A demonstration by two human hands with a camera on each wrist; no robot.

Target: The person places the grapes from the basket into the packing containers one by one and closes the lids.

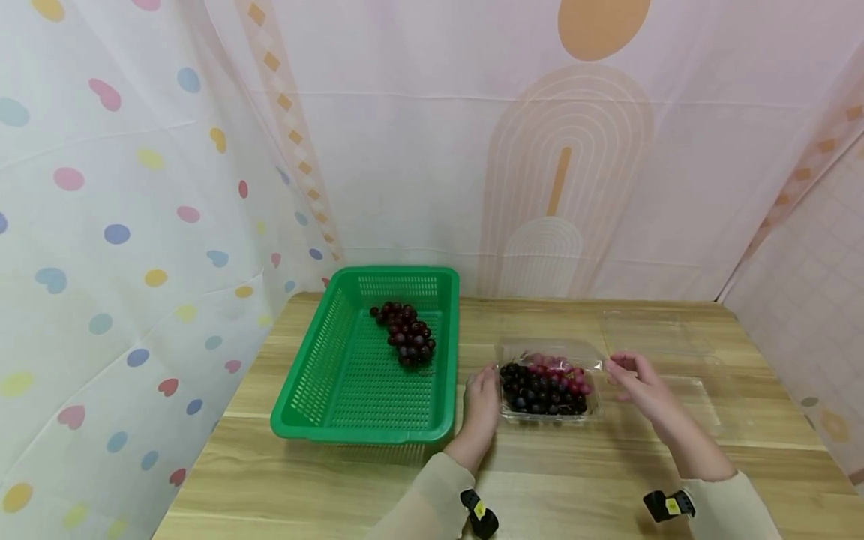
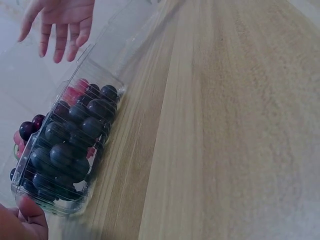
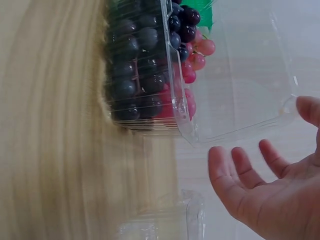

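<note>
A clear plastic clamshell box (image 1: 589, 415) sits on the wooden table, filled with dark grapes (image 1: 540, 391) and pink-red grapes (image 1: 578, 380). Its transparent lid (image 3: 240, 75) is raised from the filled base. Against the box's left end rests my left hand (image 1: 481, 401), its thumb by the corner in the left wrist view and its other fingers mostly hidden. At the lid's right corner is my right hand (image 1: 640, 384); the right wrist view shows the thumb touching that corner while the other fingers are spread loosely below.
Left of the box stands a green plastic basket (image 1: 364, 433) with a bunch of dark red grapes (image 1: 408, 337) inside. More clear plastic containers (image 1: 698, 401) lie on the table's right side. A patterned curtain (image 1: 418, 172) hangs behind the table.
</note>
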